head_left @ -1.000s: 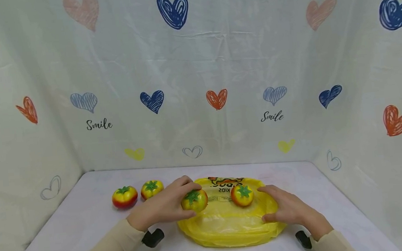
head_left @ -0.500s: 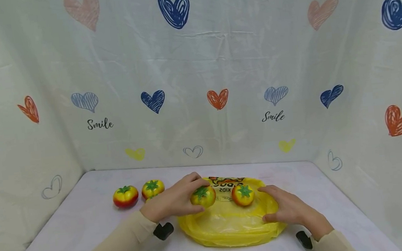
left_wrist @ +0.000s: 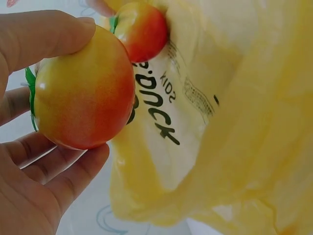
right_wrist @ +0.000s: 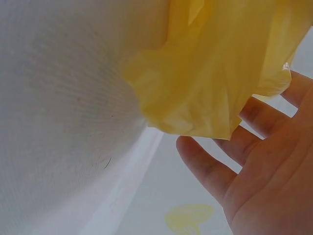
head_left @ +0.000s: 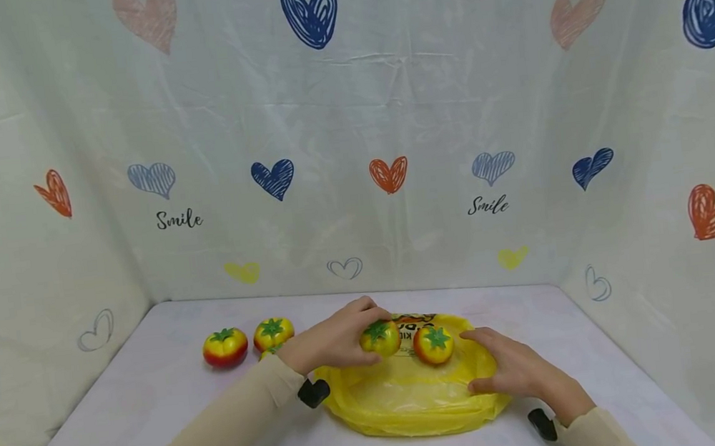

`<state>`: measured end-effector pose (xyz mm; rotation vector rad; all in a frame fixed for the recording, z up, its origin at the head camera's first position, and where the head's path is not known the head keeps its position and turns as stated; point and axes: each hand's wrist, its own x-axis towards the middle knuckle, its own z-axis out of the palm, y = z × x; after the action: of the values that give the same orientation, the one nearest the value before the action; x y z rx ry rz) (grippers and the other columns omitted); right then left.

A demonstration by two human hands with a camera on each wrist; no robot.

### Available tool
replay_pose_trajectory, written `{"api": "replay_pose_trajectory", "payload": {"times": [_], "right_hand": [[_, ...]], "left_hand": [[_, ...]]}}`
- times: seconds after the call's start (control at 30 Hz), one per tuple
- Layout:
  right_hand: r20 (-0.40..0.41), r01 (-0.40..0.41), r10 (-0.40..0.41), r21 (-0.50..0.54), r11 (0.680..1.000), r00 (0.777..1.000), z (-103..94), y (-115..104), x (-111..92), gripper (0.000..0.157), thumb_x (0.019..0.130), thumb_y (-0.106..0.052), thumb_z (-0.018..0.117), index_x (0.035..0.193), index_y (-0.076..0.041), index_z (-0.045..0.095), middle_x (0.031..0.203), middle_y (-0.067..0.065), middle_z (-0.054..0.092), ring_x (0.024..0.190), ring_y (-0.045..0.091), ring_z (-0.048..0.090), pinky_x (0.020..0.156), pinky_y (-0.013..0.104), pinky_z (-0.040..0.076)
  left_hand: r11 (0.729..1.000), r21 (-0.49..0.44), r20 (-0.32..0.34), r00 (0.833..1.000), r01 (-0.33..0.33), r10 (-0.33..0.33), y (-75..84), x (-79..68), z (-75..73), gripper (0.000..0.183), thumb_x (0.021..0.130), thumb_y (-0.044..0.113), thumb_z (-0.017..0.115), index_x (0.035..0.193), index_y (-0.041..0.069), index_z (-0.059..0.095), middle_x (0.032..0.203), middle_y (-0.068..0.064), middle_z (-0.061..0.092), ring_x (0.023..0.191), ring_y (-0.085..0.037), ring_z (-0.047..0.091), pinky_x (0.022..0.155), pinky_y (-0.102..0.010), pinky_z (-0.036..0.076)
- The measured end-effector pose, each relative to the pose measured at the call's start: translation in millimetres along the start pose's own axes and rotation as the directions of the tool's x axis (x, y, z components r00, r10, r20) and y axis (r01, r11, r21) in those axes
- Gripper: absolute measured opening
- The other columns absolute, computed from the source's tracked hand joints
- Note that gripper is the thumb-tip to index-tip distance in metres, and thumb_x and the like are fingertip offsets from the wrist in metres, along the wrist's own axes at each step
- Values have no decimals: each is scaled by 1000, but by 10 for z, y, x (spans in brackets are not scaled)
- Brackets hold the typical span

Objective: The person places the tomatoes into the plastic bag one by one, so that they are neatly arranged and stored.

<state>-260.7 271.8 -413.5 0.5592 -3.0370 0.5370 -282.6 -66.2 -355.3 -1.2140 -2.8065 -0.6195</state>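
My left hand (head_left: 336,340) grips a yellow-and-red tomato (head_left: 379,338) with a green leafy top, thumb on one side and fingers on the other. It is over the left part of a yellow plastic bag (head_left: 407,405) with dark printing, lying opened out on the table. In the left wrist view the held tomato (left_wrist: 85,88) fills the front, and a second tomato (left_wrist: 142,32) rests on the bag behind it. My right hand (head_left: 516,366) is at the bag's right edge, fingers spread; in the right wrist view its fingers (right_wrist: 205,164) lie against or just behind the yellow plastic.
To the left, a tomato (head_left: 224,348) and another tomato (head_left: 273,331) sit on the white table (head_left: 156,415); a third tomato (head_left: 269,351) is partly hidden by my left hand. A heart-printed cloth (head_left: 321,111) closes off the back and both sides.
My left hand has moved right across the bag with the tomato, nearer the tomato resting there. The right hand stays in its place beside the bag.
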Motion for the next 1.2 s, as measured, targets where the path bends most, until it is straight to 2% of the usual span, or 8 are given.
{"api": "replay_pose_trajectory", "payload": {"times": [0.6,0.87,1.2], "right_hand": [[5,4,-4,-1,1000,1000,6,5,-5,80,68,-49,81,136,-22,50,141,3,46,123,30,48,98,57,39],[5,12,-12,-10,1000,1000,-6,-3,-6,80,68,-49,80,137,-21,49,141,4,45,124,30,48,98,56,39],[18,-8,8,0,1000,1000,-3,-11,-1,81,68,-51,80,136,-22,49,141,3,45,123,30,48,97,57,39]], "left_hand": [[999,27,79,996,43,-45,14,293,184,60,78,35,77,132,20,53,115,4,47,101,-9,47,92,-26,43],[996,50,97,993,68,-73,26,354,248,59,78,35,77,131,21,54,113,3,46,99,-10,47,91,-26,44],[990,126,117,990,65,-80,58,416,333,59,80,36,75,132,21,52,115,2,46,101,-11,45,89,-26,44]]}}
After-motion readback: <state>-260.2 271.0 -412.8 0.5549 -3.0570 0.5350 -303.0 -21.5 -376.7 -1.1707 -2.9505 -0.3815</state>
